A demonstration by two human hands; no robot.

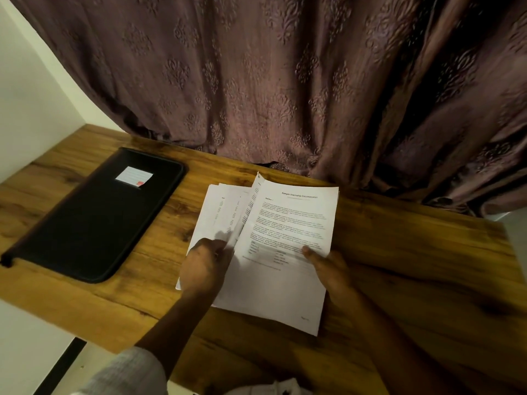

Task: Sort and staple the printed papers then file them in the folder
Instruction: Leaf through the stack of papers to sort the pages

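Gripping printed papers [285, 286] on the desk [413, 252], the left hand [205, 266] pinches fanned sheets while the right hand [330, 272] clasps the page headed "Sample Internship Documentation"; a black folder [94, 223], its label [134, 175] unreadable, lies alongside.

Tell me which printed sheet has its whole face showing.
The top sheet, held by the right hand; the fanned sheets by the left hand show only strips.

A wooden table [399, 266] spans the frame's lower half. A closed black folder [94, 215] lies at its left, and a stack of printed papers [279, 252] at centre.
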